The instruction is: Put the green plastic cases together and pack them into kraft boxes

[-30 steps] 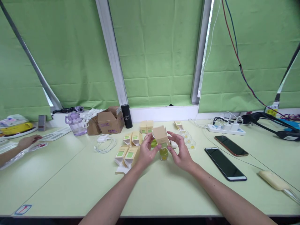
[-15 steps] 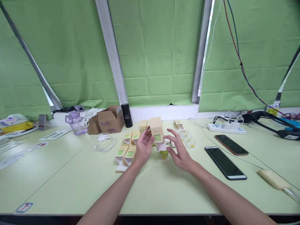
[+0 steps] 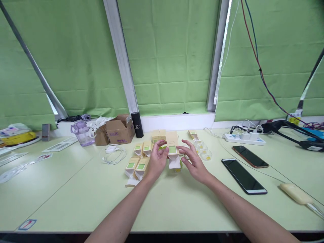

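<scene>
A small tan cardboard box [image 3: 172,139] with a green window on its front stands upright between my hands, its white bottom flap hanging loose. My left hand [image 3: 159,159] grips its left side, the thumb at the front edge. Fingertips of my right hand [image 3: 194,162] rest against the box's right edge, with the other fingers spread. Behind the flap, a clear container [image 3: 178,169] with something yellow-green in it is partly hidden. Left of my left hand stand several like boxes [image 3: 140,166], some with white flaps out. Two more tan boxes [image 3: 158,134] stand behind.
Clear plastic cups [image 3: 205,154] with yellow bits and another tan box [image 3: 193,134] lie behind my right hand. Two phones [image 3: 244,176], a power strip [image 3: 245,138] and a cream-coloured device [image 3: 295,193] are at right. A charger [image 3: 111,149], brown carton [image 3: 119,130], black bottle [image 3: 137,125] and purple jug [image 3: 82,132] stand at left.
The held box has come down slightly and turned straighter, so its white flap now covers more of the clear container. My left hand moved a little right with it.
</scene>
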